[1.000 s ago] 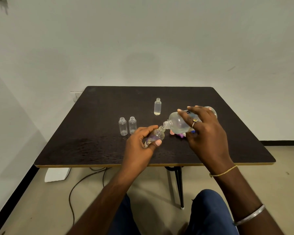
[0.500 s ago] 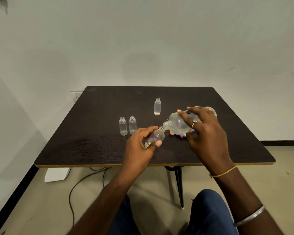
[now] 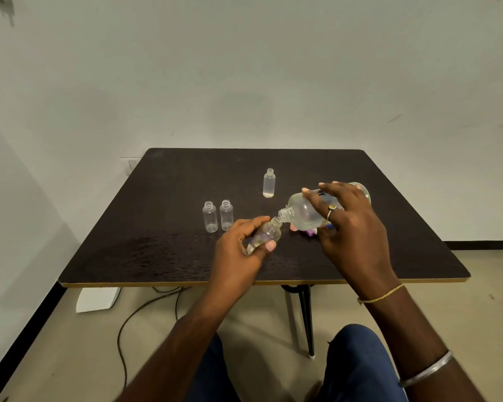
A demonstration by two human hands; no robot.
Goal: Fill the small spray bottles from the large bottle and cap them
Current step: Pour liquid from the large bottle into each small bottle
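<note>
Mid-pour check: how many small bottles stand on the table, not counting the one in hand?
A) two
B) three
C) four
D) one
B: the near-left bottle and the neighbour bottle stand side by side, the far bottle stands behind them; the left hand holds the fourth bottle.

A dark table (image 3: 157, 256) carries two uncapped small bottles (image 3: 210, 219) upright side by side, a third small bottle (image 3: 269, 183) upright farther back, and pink and purple plastic pieces (image 3: 311, 232), partly hidden.
</note>
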